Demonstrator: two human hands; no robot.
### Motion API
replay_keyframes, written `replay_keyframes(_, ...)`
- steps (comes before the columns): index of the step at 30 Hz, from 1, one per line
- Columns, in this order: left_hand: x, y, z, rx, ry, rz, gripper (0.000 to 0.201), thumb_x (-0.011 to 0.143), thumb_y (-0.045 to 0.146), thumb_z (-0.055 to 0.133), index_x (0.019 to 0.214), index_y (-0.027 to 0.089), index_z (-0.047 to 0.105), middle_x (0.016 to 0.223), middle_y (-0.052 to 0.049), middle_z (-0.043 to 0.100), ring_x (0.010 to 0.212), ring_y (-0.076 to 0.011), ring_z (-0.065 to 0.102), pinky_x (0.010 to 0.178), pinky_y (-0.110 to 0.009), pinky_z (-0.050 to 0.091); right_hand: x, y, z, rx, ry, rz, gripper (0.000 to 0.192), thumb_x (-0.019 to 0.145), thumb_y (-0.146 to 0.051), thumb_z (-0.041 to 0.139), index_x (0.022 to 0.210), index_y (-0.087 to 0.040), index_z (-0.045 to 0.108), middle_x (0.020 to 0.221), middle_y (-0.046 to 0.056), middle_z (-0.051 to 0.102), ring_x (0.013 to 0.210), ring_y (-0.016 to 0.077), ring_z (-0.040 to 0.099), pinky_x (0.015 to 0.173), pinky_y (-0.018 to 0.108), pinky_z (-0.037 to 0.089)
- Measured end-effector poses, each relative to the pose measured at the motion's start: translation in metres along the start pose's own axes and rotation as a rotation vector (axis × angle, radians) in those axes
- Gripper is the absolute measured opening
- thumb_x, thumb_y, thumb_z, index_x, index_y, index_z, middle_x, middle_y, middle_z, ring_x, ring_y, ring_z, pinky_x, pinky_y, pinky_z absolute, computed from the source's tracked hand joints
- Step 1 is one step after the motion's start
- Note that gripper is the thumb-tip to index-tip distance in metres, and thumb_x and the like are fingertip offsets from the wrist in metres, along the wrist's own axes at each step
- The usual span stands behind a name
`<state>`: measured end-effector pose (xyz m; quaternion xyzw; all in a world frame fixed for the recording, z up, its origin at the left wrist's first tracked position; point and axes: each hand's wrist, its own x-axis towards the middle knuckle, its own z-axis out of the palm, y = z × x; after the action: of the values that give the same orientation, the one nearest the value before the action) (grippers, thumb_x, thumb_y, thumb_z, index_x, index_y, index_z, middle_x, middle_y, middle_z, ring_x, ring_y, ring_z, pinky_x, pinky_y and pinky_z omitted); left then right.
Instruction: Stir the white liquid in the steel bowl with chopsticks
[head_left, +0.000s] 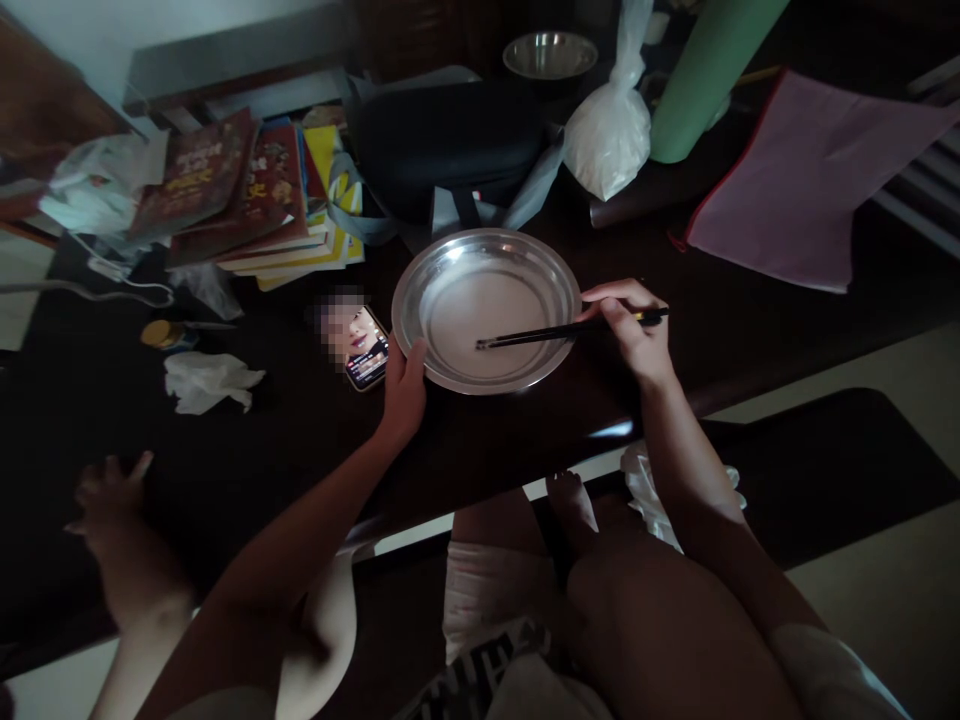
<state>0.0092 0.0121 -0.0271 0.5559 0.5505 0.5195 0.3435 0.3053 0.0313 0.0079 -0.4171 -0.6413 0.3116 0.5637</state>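
The left hand (405,388) is clamped on the near-left rim of a shallow, round metal basin (525,381) at the edge of the dark bench (292,450), while the right hand (636,328) is closed around slim black chopsticks (541,332), tips inside. The step looks like stirring or probing, and the next move calls for a steady rim and light wrist. The polished wall gleams around a matte, pale bottom, its contents unclear.
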Motion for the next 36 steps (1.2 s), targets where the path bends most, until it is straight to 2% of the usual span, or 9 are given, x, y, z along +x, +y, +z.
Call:
replay_keyframes(3,-0.0001,0.0007,0.0007,-0.069,0.009,-0.075,0.048,0.087,0.059,0.053,0.122,0.027,0.059,0.123,-0.006,0.063,0.123,-0.0245,0.055,0.114,-0.044,0.037,0.0002,-0.0007,0.0005,-0.047,-0.064,-0.031,0.019,0.090,-0.040,0.060,0.098,-0.029,0.073,0.086,-0.001,0.074,0.081,0.0152,0.072,0.077,0.032,0.058)
replay_keyframes(6,-0.0004,-0.0004,0.0010,-0.076,0.007,-0.093,0.048,0.087,0.060,0.053,0.123,0.028,0.058,0.127,-0.006,0.061,0.125,-0.0245,0.053,0.116,-0.045,0.035,0.0005,-0.0007,0.0002,-0.042,0.022,-0.051,0.019,0.091,-0.039,0.058,0.097,-0.029,0.073,0.083,-0.001,0.073,0.078,0.0141,0.072,0.074,0.030,0.057)
replay_keyframes(9,-0.0005,-0.0020,0.0011,-0.076,0.001,-0.089,0.047,0.088,0.058,0.053,0.124,0.028,0.058,0.127,-0.005,0.061,0.129,-0.0239,0.051,0.118,-0.044,0.032,0.0003,-0.0010,0.0001,0.002,0.026,-0.013,0.020,0.092,-0.039,0.057,0.096,-0.028,0.073,0.079,-0.002,0.072,0.072,0.0128,0.072,0.069,0.028,0.057)
replay_keyframes(13,-0.0004,-0.0019,0.0014,-0.097,0.004,-0.083,0.046,0.088,0.057,0.053,0.123,0.028,0.058,0.126,-0.006,0.062,0.130,-0.0244,0.050,0.117,-0.045,0.033,0.0004,-0.0015,0.0006,-0.041,-0.064,-0.035,0.020,0.090,-0.041,0.060,0.098,-0.028,0.073,0.085,-0.001,0.074,0.080,0.0145,0.072,0.076,0.031,0.058)
replay_keyframes(18,-0.0002,-0.0017,0.0012,-0.067,0.010,-0.086,0.046,0.087,0.058,0.053,0.122,0.027,0.059,0.122,-0.006,0.063,0.127,-0.0249,0.053,0.117,-0.045,0.034,-0.0001,-0.0012,0.0002,-0.028,0.049,-0.009,0.022,0.091,-0.043,0.057,0.096,-0.028,0.073,0.078,-0.002,0.072,0.072,0.0144,0.072,0.070,0.030,0.058)
replay_keyframes(23,0.0002,-0.0019,0.0018,-0.087,0.008,-0.085,0.047,0.087,0.059,0.053,0.122,0.028,0.058,0.124,-0.006,0.063,0.127,-0.0246,0.053,0.115,-0.045,0.036,0.0003,-0.0010,0.0010,-0.052,-0.059,-0.014,0.022,0.089,-0.045,0.059,0.097,-0.029,0.073,0.084,-0.001,0.074,0.080,0.0160,0.072,0.076,0.033,0.058)
replay_keyframes(28,-0.0005,0.0048,0.0012,-0.045,0.008,-0.085,0.047,0.087,0.059,0.053,0.121,0.027,0.059,0.126,-0.006,0.061,0.125,-0.0246,0.053,0.115,-0.044,0.035,0.0003,0.0000,0.0004,-0.025,0.057,-0.001,0.024,0.090,-0.045,0.057,0.095,-0.027,0.073,0.077,-0.001,0.073,0.072,0.0150,0.072,0.069,0.031,0.058)
replay_keyframes(33,-0.0007,0.0064,0.0014,-0.058,0.007,-0.087,0.047,0.087,0.058,0.052,0.122,0.026,0.058,0.125,-0.007,0.062,0.122,-0.0245,0.054,0.115,-0.044,0.036,0.0006,-0.0010,0.0011,-0.027,-0.046,-0.008,0.021,0.088,-0.043,0.061,0.098,-0.028,0.073,0.084,-0.001,0.074,0.077,0.0146,0.073,0.073,0.031,0.058)
replay_keyframes(36,-0.0006,0.0040,0.0015,-0.061,0.015,-0.100,0.048,0.087,0.059,0.053,0.121,0.026,0.058,0.123,-0.007,0.062,0.122,-0.0248,0.055,0.114,-0.044,0.036,0.0012,-0.0013,0.0007,-0.075,0.016,-0.026,0.023,0.089,-0.045,0.059,0.096,-0.029,0.073,0.084,0.000,0.074,0.079,0.0153,0.072,0.074,0.032,0.059)
